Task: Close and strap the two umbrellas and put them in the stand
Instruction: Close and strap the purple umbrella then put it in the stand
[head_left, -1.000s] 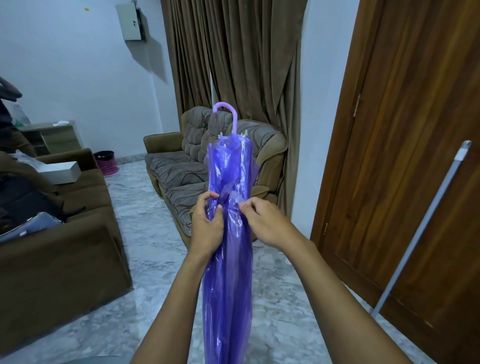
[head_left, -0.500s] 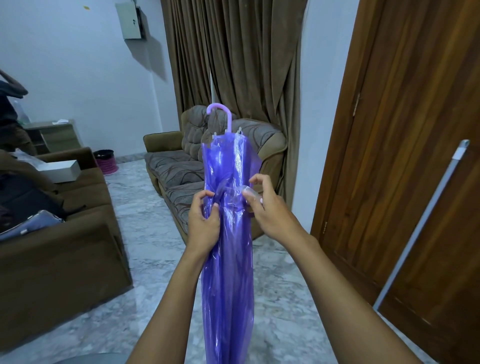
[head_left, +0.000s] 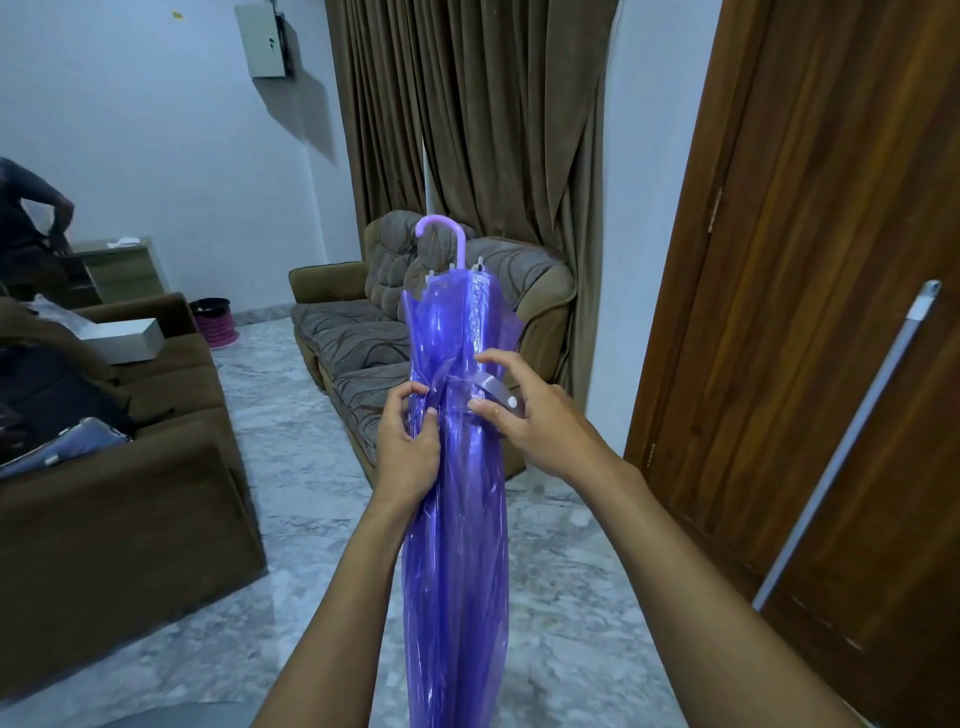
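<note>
1. The purple umbrella (head_left: 457, 545) stood upright in mid-air at the centre of the view. Its see-through canopy was folded down in loose pleats, and its lower end ran out of the bottom of the frame.
2. Its hooked handle (head_left: 439, 234) pointed upward, with the white rib tips clustered just below it.
3. A pale strap (head_left: 488, 387) crossed the front of the canopy at its gathered waist. The free end, which carried a white snap (head_left: 512, 401), hung loose to the right and was not fastened.
4. The left hand (head_left: 408, 447) gripped the bunched canopy from the left, with the fingers curled in and the thumb pressed on the folds beside the root of the strap.
5. The right hand (head_left: 537, 421) was curled round the strap's free end. Its thumb lay beneath the strap against the canopy, and the forefinger arched over the top.
6. Both bare forearms reached up from the lower edge of the frame.
7. A grey patterned sofa (head_left: 358, 338) stood behind the umbrella, in front of a brown curtain (head_left: 467, 130).
8. A brown couch (head_left: 130, 493) to the left held a white box (head_left: 127, 338), and a pink basket (head_left: 215, 327) sat on the marble floor (head_left: 291, 467) beyond it.
9. A wooden door (head_left: 831, 260) stood to the right with a pale pole (head_left: 852, 441) leaning on it.
10. Another person (head_left: 26, 208) stood at the far left edge.
</note>
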